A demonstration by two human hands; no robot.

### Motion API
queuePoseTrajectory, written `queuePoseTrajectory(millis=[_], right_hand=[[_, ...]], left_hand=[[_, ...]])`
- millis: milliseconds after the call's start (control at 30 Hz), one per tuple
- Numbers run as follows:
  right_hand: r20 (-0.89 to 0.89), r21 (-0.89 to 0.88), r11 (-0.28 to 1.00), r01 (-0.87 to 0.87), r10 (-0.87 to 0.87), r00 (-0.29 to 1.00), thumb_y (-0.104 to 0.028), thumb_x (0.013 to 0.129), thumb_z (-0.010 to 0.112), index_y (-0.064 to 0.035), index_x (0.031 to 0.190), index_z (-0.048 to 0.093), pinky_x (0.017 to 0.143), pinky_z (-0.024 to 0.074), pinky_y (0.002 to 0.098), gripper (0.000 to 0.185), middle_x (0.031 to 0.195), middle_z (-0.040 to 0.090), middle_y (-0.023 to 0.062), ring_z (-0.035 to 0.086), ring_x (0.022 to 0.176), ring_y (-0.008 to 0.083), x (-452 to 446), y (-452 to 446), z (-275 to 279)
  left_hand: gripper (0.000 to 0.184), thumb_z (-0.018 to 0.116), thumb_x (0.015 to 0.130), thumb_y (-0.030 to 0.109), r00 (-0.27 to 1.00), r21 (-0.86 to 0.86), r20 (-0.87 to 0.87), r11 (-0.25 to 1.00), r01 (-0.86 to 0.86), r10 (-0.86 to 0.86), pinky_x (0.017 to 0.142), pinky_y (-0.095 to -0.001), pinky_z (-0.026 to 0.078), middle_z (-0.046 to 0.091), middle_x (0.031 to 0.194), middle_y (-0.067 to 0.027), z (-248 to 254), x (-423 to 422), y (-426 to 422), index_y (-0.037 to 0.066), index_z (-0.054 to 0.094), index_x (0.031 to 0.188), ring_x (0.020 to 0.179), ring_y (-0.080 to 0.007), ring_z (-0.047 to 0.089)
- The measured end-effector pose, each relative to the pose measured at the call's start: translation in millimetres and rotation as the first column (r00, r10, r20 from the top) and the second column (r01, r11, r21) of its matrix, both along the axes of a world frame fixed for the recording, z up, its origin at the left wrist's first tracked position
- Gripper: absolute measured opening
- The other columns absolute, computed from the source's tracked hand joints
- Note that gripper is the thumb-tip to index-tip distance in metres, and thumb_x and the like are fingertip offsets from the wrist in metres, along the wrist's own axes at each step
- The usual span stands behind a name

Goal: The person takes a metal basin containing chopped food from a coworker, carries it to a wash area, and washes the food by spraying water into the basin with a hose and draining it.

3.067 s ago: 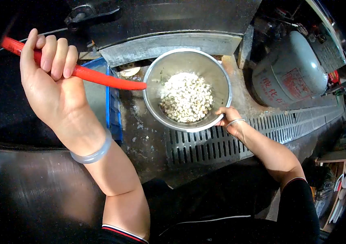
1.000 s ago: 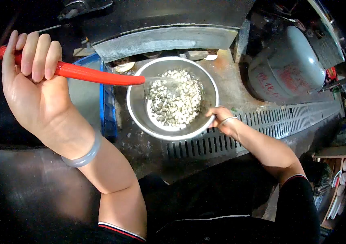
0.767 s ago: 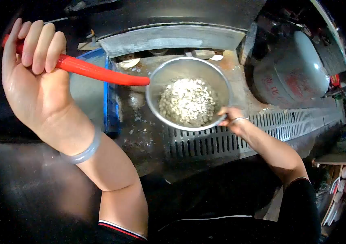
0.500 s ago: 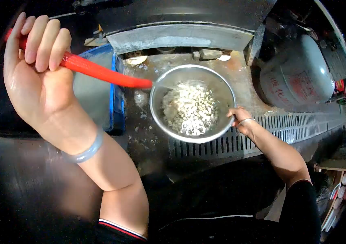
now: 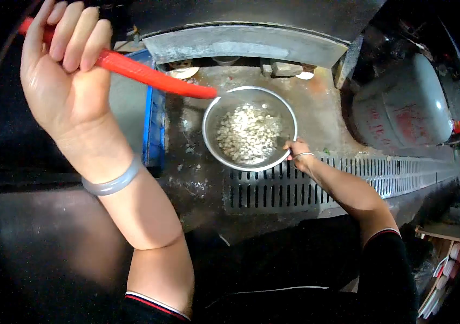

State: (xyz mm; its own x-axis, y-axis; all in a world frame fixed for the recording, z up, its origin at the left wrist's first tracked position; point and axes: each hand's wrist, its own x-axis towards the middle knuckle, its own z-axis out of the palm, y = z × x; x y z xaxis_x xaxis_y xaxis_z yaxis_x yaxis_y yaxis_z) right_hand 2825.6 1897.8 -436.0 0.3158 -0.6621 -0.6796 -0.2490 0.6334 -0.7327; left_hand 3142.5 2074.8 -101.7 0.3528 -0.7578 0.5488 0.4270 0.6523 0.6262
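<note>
My left hand, raised at the upper left, is closed around a red hose. The hose's open end hangs over the left rim of a round steel bowl, and a faint stream of water seems to run from it. Inside the bowl lie many small pale chopped pieces under water; I cannot tell what food they are. My right hand grips the bowl's rim at its lower right, fingers curled over the edge. A grey bangle circles my left wrist, and a thin one my right.
Below the bowl runs a slotted metal drain grate. On the left stands a blue crate. A grey gas cylinder stands at the right. Bricks and a white dish lie by the metal panel at the back.
The bowl looks smaller and lower, its right rim and my right hand shifted left. My left hand and the hose have moved up and right in view. Both grips are kept.
</note>
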Motion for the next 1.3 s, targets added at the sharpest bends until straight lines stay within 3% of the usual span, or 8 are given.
queuePoseTrajectory(millis=[33, 67, 467, 900, 1000, 1067, 1233, 1300], right_hand=[[0.075, 0.019, 1.0, 0.009, -0.011, 0.997, 0.004, 0.064, 0.05, 0.0041, 0.086, 0.044, 0.035, 0.044, 0.0255, 0.023, 0.062, 0.051, 0.01, 0.05, 0.042, 0.0186, 1, 0, -11], [0.044, 0.014, 1.0, -0.006, 0.006, 0.999, 0.004, 0.064, 0.05, 0.0045, 0.085, 0.044, 0.036, 0.046, 0.0264, 0.022, 0.064, 0.051, 0.0103, 0.051, 0.044, 0.0192, 1, 0, -17], [0.063, 0.464, 0.865, -0.19, 0.182, 0.981, -0.01, 0.075, 0.052, 0.004, 0.098, 0.043, 0.064, 0.054, 0.0374, 0.029, 0.088, 0.056, 0.0179, 0.06, 0.072, 0.0261, -2, 9, -38], [0.16, 0.428, 0.884, -0.189, 0.132, 0.978, -0.002, 0.071, 0.052, 0.0063, 0.094, 0.046, 0.073, 0.0506, 0.0389, 0.026, 0.091, 0.056, 0.0166, 0.059, 0.081, 0.0265, -8, 18, -58], [0.156, 0.402, 0.904, -0.144, 0.087, 0.984, 0.002, 0.069, 0.052, 0.007, 0.094, 0.045, 0.075, 0.0498, 0.0384, 0.026, 0.091, 0.055, 0.0155, 0.058, 0.081, 0.0264, -8, 18, -60], [0.148, 0.392, 0.913, -0.117, 0.063, 0.987, 0.003, 0.069, 0.052, 0.0075, 0.094, 0.045, 0.076, 0.0495, 0.0378, 0.027, 0.09, 0.055, 0.0147, 0.058, 0.08, 0.0261, -13, 10, -53], [0.168, 0.431, 0.895, -0.116, 0.047, 0.985, 0.004, 0.067, 0.054, 0.0048, 0.089, 0.048, 0.076, 0.049, 0.0344, 0.022, 0.085, 0.056, 0.014, 0.059, 0.076, 0.0241, -43, 2, -29], [0.144, 0.386, 0.918, -0.097, 0.044, 0.989, 0.003, 0.067, 0.055, 0.0031, 0.084, 0.05, 0.075, 0.0487, 0.0333, 0.018, 0.083, 0.056, 0.0128, 0.058, 0.075, 0.0232, -31, 7, -2]], left_hand=[[0.019, 0.037, 0.084, 0.01, 0.989, -0.022, -0.007, 0.989, 0.146, -0.147, 0.049, -0.026, 0.023, 0.029, 0.06, -0.0016, -3, 8, 0, 0.007, 0.033, 0.066, 0.053, -0.0123, 0.027], [0.018, 0.038, 0.085, 0.008, 0.999, -0.05, -0.031, 0.999, 0.007, -0.008, 0.037, -0.0205, 0.021, 0.026, 0.046, 0.0021, -7, 0, -8, 0.005, 0.037, 0.067, 0.038, -0.0069, 0.021], [0.02, 0.036, 0.086, 0.01, 0.999, -0.01, -0.004, 0.999, 0.041, -0.041, 0.037, -0.0198, 0.021, 0.026, 0.046, 0.0021, -16, 18, -11, 0.006, 0.036, 0.066, 0.038, -0.0069, 0.021], [0.019, 0.031, 0.086, 0.01, 0.982, -0.023, 0.02, 0.982, 0.189, -0.189, 0.037, -0.0199, 0.022, 0.028, 0.047, 0.0019, -8, 8, 4, 0.008, 0.034, 0.068, 0.038, -0.0074, 0.024], [0.017, 0.031, 0.088, 0.014, 0.877, -0.055, 0.149, 0.881, 0.469, -0.457, 0.044, -0.0227, 0.022, 0.027, 0.062, 0.0005, -8, 19, 0, 0.005, 0.042, 0.079, 0.052, -0.0096, 0.025], [0.016, 0.031, 0.087, 0.014, 0.979, 0.009, 0.062, 0.981, 0.192, -0.192, 0.043, -0.0227, 0.021, 0.028, 0.062, 0.0007, -7, 17, 9, 0.006, 0.04, 0.077, 0.051, -0.0093, 0.024], [0.016, 0.031, 0.085, 0.012, 0.942, 0.019, 0.115, 0.949, 0.314, -0.314, 0.044, -0.0221, 0.023, 0.03, 0.059, -0.0005, -6, 22, 14, 0.006, 0.036, 0.071, 0.048, -0.0097, 0.026], [0.019, 0.03, 0.082, 0.006, 0.984, -0.011, 0.043, 0.985, 0.171, -0.17, 0.041, -0.0199, 0.023, 0.029, 0.05, 0.0007, -6, 6, 12, 0.007, 0.033, 0.063, 0.041, -0.0082, 0.024]])
